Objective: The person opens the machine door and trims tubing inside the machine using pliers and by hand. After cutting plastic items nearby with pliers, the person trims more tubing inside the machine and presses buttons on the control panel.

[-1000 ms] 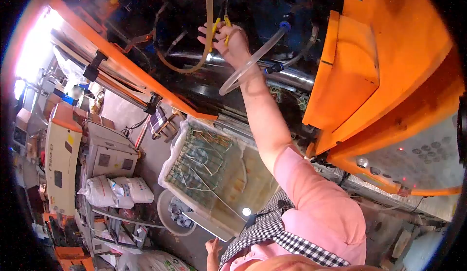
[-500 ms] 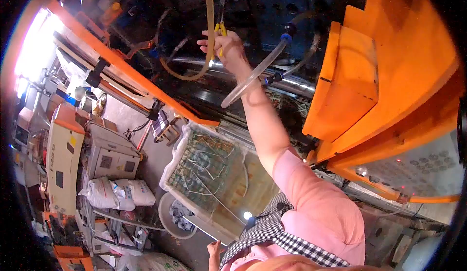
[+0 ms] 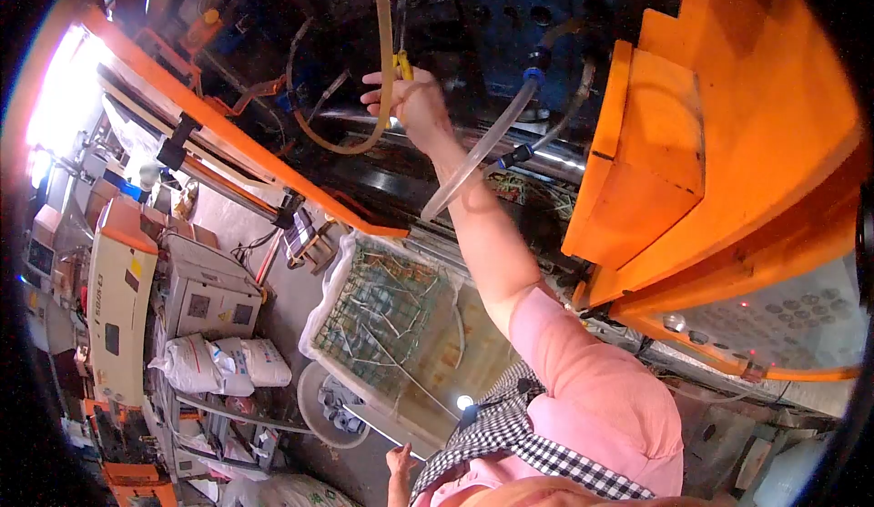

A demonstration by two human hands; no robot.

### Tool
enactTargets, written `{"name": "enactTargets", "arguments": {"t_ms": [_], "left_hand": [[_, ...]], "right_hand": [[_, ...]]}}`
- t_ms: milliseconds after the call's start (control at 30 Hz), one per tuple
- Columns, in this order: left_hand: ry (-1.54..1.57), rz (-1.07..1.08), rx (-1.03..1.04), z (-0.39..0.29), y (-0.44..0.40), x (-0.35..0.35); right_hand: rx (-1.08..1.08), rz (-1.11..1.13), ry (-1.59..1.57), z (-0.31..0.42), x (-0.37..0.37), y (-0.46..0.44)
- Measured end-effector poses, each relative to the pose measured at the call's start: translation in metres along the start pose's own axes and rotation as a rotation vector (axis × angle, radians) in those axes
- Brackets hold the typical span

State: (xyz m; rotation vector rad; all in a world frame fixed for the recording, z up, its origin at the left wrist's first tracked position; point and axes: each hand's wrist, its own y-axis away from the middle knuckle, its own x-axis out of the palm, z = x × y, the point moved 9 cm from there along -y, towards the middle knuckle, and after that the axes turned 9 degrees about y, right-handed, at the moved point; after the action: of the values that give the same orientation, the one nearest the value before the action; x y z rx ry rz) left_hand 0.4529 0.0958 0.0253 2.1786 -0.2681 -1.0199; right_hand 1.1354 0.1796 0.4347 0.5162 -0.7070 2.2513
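My right hand (image 3: 421,106) reaches up into the dark inside of an orange-framed machine, closed on yellow-handled pliers (image 3: 403,65). Their thin metal end points upward, and its tip blends into the dark background. Some fingers of this hand stick out to the left, behind a hanging yellowish hose (image 3: 386,43). A clear hose (image 3: 482,152) with a blue fitting crosses in front of my right forearm. Low in the view, my left hand (image 3: 399,461) is near my waist, fingers curled, beside a white flat edge (image 3: 387,425). Whatever it may hold is hidden.
Below the machine stands a white-rimmed tub (image 3: 320,316) with green mesh and thin pale sticks. A round bucket (image 3: 309,398) of grey pieces sits beside it. The orange door (image 3: 246,152) borders the left, an orange housing (image 3: 651,152) the right. White sacks (image 3: 223,361) lie further left.
My right hand, with the pliers, has come slightly down and to the left. The clear hose's free end has shifted a little down and right. My left hand has barely moved.
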Motion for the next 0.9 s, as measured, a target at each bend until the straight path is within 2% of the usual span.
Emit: {"name": "enactTargets", "arguments": {"t_ms": [167, 500, 600, 700, 833, 900], "left_hand": [[-0.006, 0.01, -0.016, 0.0, 0.004, 0.0], [0.07, -0.006, 0.019, -0.005, 0.006, 0.001], [0.096, -0.026, 0.018, -0.007, 0.011, -0.001], [0.129, -0.017, 0.052, -0.001, 0.005, -0.002], [0.039, 0.009, 0.03, 0.004, 0.004, -0.001], [0.003, 0.025, 0.031, 0.008, 0.001, -0.001]], "right_hand": [[0.021, -0.095, 0.066, -0.004, -0.005, 0.005], [-0.019, -0.015, 0.038, 0.011, 0.011, 0.005], [-0.062, -0.07, 0.11, 0.012, 0.006, -0.002], [0.129, -0.307, 0.132, -0.006, -0.018, -0.017], [0.117, -0.194, 0.194, -0.015, -0.013, -0.033], [0.149, -0.145, 0.321, -0.011, -0.005, -0.029]]}}
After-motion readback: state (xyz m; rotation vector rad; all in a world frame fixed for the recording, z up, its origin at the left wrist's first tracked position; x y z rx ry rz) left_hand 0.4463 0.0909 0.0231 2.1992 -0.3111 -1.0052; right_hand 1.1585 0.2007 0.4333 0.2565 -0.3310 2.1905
